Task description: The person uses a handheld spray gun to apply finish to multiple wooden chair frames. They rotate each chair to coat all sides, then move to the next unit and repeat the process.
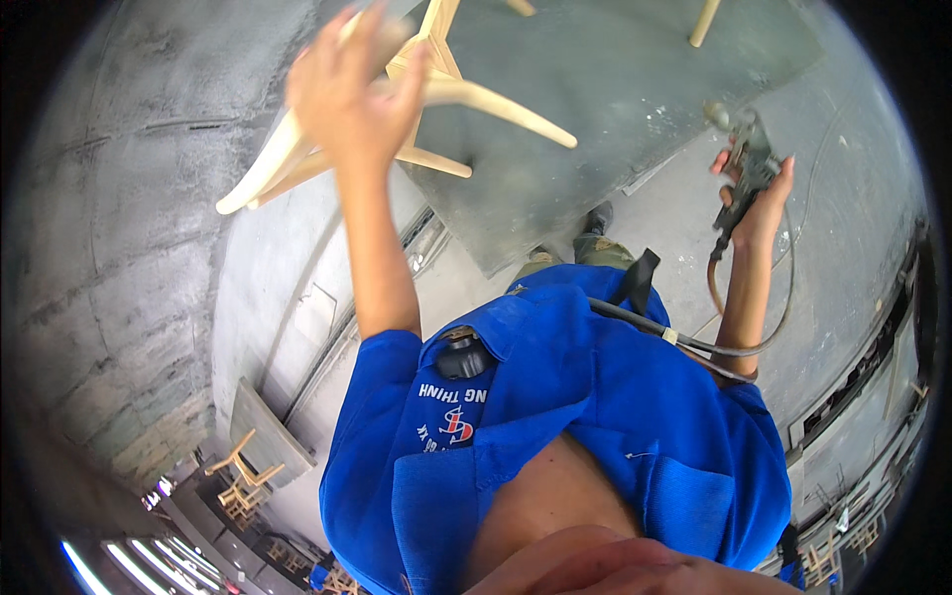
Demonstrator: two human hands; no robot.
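Observation:
Over the upper left, my left hand (352, 99) is raised at a pale wooden chair frame (496, 107), thumb apart from the fingers. Motion smears the fingers, and a blurred pale rounded shape shows between thumb and fingers, so I cannot tell whether they grip anything. Several tapered legs of the frame stick out below and beside the hand. On the right, my right hand (762, 203) is closed round the grip of a worn grey-black spray gun (756, 159). A hose (716, 288) runs from the bottom of its handle, and hose loops pass round my right forearm.
The frame lies over a dark grey panel (585, 89) in front of me. A rough grey wall (129, 178) rises on the left. More chair frames (243, 476) stand in the lower left distance. My shoe (600, 216) shows at the panel's near edge.

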